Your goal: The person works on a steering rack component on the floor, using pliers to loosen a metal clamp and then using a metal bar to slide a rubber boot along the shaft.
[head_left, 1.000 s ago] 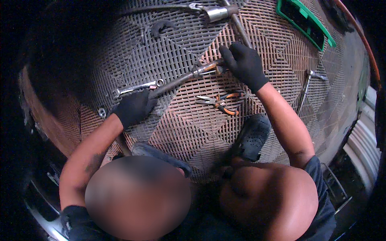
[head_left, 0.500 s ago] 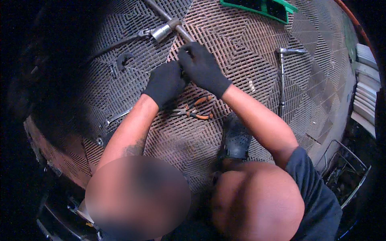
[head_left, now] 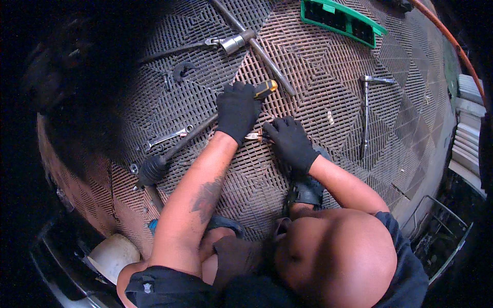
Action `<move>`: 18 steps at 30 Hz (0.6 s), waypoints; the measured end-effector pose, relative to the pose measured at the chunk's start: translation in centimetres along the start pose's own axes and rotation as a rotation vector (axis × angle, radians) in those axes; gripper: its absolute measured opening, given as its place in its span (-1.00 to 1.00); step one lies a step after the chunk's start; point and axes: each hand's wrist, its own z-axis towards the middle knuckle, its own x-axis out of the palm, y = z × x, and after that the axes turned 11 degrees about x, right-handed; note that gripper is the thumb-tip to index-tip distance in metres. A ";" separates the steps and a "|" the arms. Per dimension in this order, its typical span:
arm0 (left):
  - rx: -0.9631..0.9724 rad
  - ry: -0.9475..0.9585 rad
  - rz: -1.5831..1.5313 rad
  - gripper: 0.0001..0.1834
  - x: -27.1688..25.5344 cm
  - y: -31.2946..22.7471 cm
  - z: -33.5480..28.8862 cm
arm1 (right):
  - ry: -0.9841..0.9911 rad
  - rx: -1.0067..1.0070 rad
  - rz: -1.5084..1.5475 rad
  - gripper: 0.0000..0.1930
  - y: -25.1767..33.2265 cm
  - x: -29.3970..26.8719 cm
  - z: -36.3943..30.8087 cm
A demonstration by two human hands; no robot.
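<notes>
My left hand (head_left: 237, 110), in a black glove, is closed around a tool with a yellow and black handle (head_left: 267, 88) that sticks out past its fingers. My right hand (head_left: 290, 143), also gloved, lies just right of it with its fingers curled over orange-handled pliers (head_left: 253, 136); only a bit of the pliers shows between the hands. A long dark rod with a rubber boot (head_left: 154, 168) runs from lower left up under my left hand. Everything rests on a brown grid floor mat (head_left: 328, 169).
A ratchet with a socket (head_left: 233, 43) and a long steel bar (head_left: 269, 62) lie at the top. A green tray (head_left: 341, 18) sits at upper right, an L-shaped wrench (head_left: 365, 113) to the right, a small spanner (head_left: 167, 137) at left, and a white bucket (head_left: 110, 254) at lower left.
My left hand has come in from the far left to the yellow-handled tool. My right hand dropped down from the rod onto the pliers. The view shifted.
</notes>
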 end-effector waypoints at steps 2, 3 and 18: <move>-0.047 -0.003 -0.025 -0.67 0.3 -0.9 -0.1 | -0.089 -0.038 0.005 -0.76 -0.5 0.1 -0.4; -0.029 -0.063 -0.015 -0.67 0.3 -0.5 -0.5 | 0.001 0.004 0.100 -0.73 -0.2 -0.7 -0.4; -0.034 -0.170 -0.037 -0.87 2.9 -0.2 -0.5 | -0.032 0.501 0.815 -0.68 -5.5 -2.4 3.6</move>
